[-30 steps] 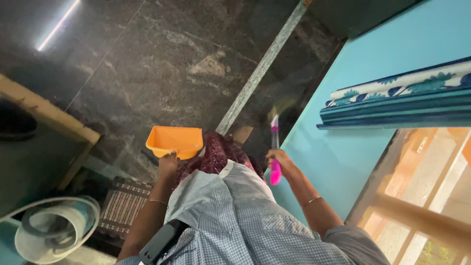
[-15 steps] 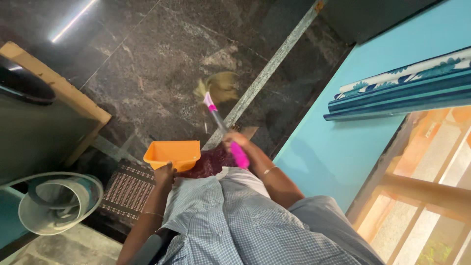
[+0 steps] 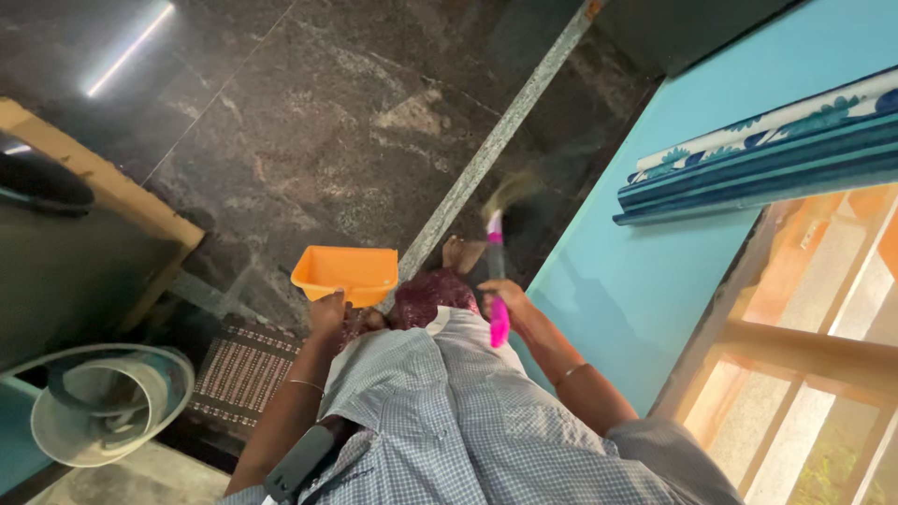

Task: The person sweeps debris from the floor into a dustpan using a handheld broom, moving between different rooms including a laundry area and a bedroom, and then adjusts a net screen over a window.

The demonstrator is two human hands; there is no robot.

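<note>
My left hand (image 3: 327, 309) had its fingers closed on the orange dustpan (image 3: 344, 273) just above them, while my right hand (image 3: 505, 297) gripped the pink-handled broom (image 3: 496, 271), bristles beyond them by the turquoise wall (image 3: 645, 243).

a lived-in room of a home. a dark polished stone floor (image 3: 309, 122) with a pale inlaid strip (image 3: 486, 154) fills the view from 9 to 12 o'clock. a turquoise painted wall (image 3: 655, 252) at 3 o'clock carries a blue patterned moulding (image 3: 758, 154) above a wooden window frame (image 3: 795, 346). a woven doormat (image 3: 248, 369) lies at 7 o'clock beside a white bucket (image 3: 108, 402).
</note>
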